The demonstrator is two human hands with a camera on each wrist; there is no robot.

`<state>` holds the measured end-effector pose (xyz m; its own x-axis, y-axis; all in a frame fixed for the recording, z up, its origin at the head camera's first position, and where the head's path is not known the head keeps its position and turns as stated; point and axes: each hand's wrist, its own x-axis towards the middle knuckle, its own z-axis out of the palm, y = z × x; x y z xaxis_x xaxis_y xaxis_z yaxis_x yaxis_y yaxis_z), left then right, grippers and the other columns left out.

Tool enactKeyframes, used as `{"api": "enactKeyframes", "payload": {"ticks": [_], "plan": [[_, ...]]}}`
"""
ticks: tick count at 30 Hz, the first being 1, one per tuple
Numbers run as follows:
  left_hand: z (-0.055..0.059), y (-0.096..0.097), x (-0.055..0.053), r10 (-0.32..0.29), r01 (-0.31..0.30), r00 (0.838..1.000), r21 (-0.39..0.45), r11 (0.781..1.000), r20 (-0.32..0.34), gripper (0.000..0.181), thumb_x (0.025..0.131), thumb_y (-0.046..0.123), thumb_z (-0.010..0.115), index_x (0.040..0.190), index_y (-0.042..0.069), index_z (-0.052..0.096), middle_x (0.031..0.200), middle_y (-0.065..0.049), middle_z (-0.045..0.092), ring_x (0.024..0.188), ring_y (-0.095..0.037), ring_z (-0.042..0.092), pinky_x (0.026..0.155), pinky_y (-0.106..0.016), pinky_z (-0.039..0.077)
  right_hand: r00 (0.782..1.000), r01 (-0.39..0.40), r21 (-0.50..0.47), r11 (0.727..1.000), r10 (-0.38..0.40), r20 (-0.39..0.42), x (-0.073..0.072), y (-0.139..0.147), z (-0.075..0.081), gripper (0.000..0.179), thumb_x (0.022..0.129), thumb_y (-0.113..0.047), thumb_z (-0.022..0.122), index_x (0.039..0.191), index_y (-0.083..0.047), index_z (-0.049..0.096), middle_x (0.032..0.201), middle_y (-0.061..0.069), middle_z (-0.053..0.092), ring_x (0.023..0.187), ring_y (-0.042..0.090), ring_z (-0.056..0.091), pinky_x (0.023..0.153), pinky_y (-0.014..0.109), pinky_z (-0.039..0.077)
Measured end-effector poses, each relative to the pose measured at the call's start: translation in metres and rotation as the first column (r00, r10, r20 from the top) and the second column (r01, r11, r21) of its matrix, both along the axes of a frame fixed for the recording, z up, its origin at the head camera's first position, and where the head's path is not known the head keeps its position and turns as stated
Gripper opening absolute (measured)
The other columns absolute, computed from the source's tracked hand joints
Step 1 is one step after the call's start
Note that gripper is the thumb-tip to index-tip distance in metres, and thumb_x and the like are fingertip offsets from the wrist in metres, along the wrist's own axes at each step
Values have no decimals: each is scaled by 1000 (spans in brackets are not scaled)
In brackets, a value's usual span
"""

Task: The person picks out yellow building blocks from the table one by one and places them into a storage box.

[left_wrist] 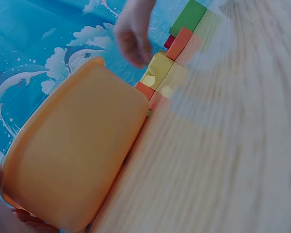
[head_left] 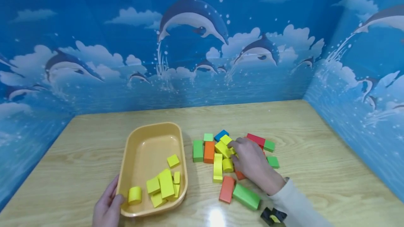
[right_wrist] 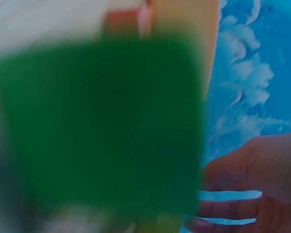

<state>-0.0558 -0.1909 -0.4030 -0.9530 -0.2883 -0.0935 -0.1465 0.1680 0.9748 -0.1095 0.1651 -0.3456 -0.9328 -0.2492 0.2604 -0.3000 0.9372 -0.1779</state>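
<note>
My left hand (head_left: 108,204) grips the near left corner of a tan plastic tub (head_left: 151,129), thumb over its rim. Several yellow blocks (head_left: 165,183) lie inside the tub, with a yellow cylinder (head_left: 135,195) off to the left among them. To the right of the tub, my right hand (head_left: 252,160) reaches down over a group of yellow blocks (head_left: 222,149). Its thumb and fingers are apart around a small yellow piece, and contact with it cannot be made out. Close by are a yellow arch-like block (head_left: 217,168) and another yellow cylinder (head_left: 228,165).
Green (head_left: 198,151), orange (head_left: 209,152), blue (head_left: 222,135) and red (head_left: 255,139) blocks surround the yellow ones. Nearer lie a red block (head_left: 227,189) and a long green block (head_left: 247,197). A large green block (right_wrist: 102,126) blurs much of the right wrist view. Dolphin-printed walls (head_left: 195,87) border the table.
</note>
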Motion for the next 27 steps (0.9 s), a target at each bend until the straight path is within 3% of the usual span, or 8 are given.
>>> {"api": "enactKeyframes", "payload": {"ticks": [7,15,23,27], "plan": [[-1,-1,0,19,-19,1000,14,1000,-7,62,81,-10,41,143,-6,37,119,1,57,89,21,50,76,-2,44,998,46,8,999,-46,30,3,31,-9,39,71,10,72,108,-2,70,103,12,66,90,27,62,75,40,57],[0,0,0,7,-7,1000,-11,1000,-16,61,82,-9,41,142,-6,38,121,-4,54,91,21,49,78,-1,42,995,69,28,997,-71,71,5,43,-14,47,72,-2,81,117,-2,66,109,16,67,95,32,64,79,47,56],[5,3,2,-11,12,1000,-35,999,28,62,83,-9,39,145,-5,34,137,-24,40,91,23,45,77,0,41,998,64,-22,998,-64,29,5,41,-15,48,73,-9,82,118,-2,65,107,15,69,93,31,65,78,46,57],[6,4,2,-6,8,999,-60,998,35,63,83,-8,39,146,-4,34,137,-25,42,91,24,45,76,0,41,997,73,-69,995,-70,37,3,38,-13,52,74,-8,81,122,-1,62,100,13,69,72,19,60,66,37,56]]}}
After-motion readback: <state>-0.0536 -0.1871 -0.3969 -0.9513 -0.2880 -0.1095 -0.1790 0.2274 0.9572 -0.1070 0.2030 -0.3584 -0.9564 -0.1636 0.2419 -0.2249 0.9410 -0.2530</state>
